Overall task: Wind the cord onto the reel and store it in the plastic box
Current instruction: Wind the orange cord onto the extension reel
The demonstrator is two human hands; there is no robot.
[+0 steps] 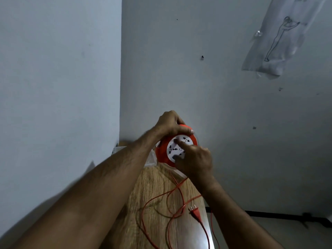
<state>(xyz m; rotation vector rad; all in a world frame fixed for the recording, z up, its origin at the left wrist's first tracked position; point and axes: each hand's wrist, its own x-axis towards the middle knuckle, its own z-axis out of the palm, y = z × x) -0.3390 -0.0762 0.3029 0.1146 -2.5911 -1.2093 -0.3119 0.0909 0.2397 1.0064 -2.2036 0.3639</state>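
An orange cord reel point(162, 152) with a white socket face point(179, 147) is held up above the far end of a wooden table. My left hand point(169, 124) grips its orange rim from the top. My right hand point(195, 159) rests on the white face, forefinger pressed onto it. Loose orange cord point(168, 209) hangs from the reel and lies in loops on the table. Its orange plug point(195, 212) lies near the right edge. A clear plastic box point(150, 160) sits behind my left forearm, mostly hidden.
The narrow wooden table point(152, 186) runs from me toward the corner of two grey walls. A sheet of plastic with a line drawing point(280, 42) is taped to the right wall. Floor shows at the lower right, with a dark cable along the wall's base.
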